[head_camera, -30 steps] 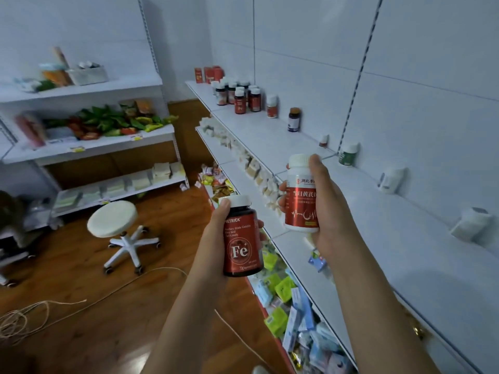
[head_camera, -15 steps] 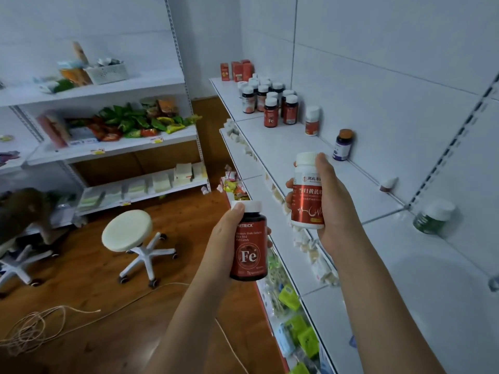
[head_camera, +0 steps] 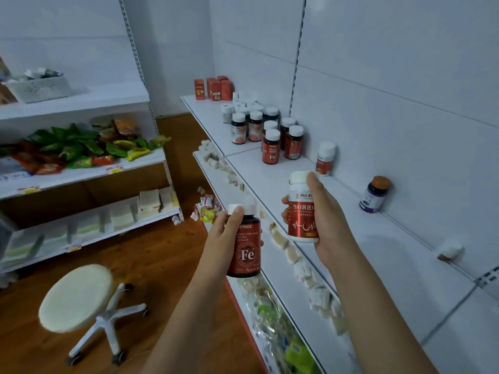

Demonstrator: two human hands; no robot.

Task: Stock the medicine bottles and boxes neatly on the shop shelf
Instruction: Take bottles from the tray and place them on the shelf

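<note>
At frame centre, my left hand (head_camera: 224,238) grips the dark Fe bottle (head_camera: 245,247) beyond the top shelf (head_camera: 378,238) edge; my right hand (head_camera: 328,225) clasps the white-and-red bottle (head_camera: 301,211) over bare shelf.

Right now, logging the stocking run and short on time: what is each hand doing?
Left hand: grips the dark Fe bottle, upright, thumb at its white cap.
Right hand: grips the white-and-red bottle, upright above the shelf.
</note>
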